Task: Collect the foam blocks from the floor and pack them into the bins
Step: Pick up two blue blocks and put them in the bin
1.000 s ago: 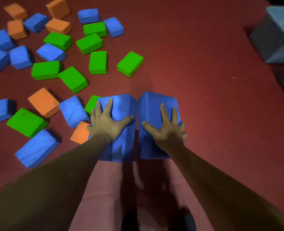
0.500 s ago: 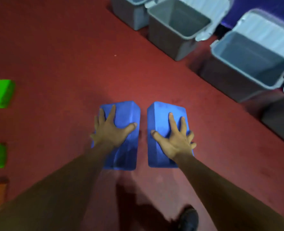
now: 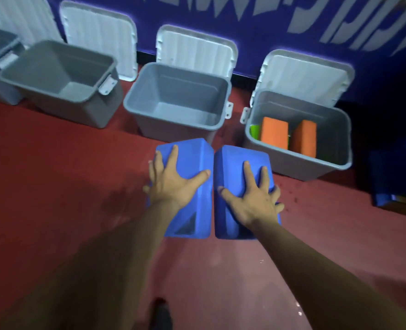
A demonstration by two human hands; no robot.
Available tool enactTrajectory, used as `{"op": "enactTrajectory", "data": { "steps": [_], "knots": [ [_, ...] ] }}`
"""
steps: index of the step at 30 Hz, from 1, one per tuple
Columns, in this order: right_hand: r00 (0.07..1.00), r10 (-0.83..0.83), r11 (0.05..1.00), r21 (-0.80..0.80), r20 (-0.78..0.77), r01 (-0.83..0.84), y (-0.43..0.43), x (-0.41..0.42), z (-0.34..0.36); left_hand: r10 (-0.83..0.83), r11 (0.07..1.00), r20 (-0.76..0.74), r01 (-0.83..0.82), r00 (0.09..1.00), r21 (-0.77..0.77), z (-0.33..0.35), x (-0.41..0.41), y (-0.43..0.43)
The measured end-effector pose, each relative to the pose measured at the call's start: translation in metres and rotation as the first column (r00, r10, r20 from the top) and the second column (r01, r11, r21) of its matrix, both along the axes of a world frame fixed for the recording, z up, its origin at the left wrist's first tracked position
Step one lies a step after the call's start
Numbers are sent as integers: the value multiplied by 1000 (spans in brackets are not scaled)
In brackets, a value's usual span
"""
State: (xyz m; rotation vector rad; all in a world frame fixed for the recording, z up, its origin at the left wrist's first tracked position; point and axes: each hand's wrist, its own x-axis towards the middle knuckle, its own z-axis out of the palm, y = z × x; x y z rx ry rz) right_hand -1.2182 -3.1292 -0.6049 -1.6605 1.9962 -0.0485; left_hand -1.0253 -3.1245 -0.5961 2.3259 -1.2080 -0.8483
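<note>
Foam blocks are in both hands. The left hand [image 3: 173, 184] spans the top of one blue rectangular foam block [image 3: 187, 151], thumb at its inner edge and fingers spread toward the outer edge. The right hand [image 3: 252, 201] holds the second blue rectangular foam block [image 3: 235, 160] the same way, its outer fingers curling over the far side. Each grip is clamped across a block's width, and the two blocks meet along their inner edges above the red floor [image 3: 54, 175].

Both blocks point their long axes away from the person, toward the empty grey plastic bin [image 3: 187, 89]. They hang just short of its near rim, toward its right corner. The left hand is the nearer to it. Right of that bin stands a second grey bin [image 3: 335, 129] holding two orange foam blocks [image 3: 274, 132] and a green one [image 3: 254, 132]; the right hand is closer to this one. I judge that a short carry forward puts either block over an opening.
</note>
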Motion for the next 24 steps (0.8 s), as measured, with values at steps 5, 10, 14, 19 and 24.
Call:
{"op": "enactTrajectory", "data": {
  "steps": [5, 10, 14, 19, 24],
  "knots": [
    [982, -179, 983, 52, 55, 176, -74, -60, -14, -130, 991, -2, 130, 992, 34, -17, -60, -101],
    [941, -328, 944, 46, 80, 326, -160, -121, -34, -267, 962, -23, 268, 963, 44, -35, -115, -208],
    [900, -420, 907, 77, 119, 413, -205, -160, -49, -346, 936, 28, 343, 938, 77, -47, -159, -267],
    [858, -462, 887, 102, 223, 451, -248, -204, -70, -347, 933, -28, 348, 938, 95, -73, -205, -325],
    [784, -486, 871, 147, 386, 468, -320, -243, -96, -365, 927, 39, 359, 930, 106, -99, -241, -388]
  ]
}}
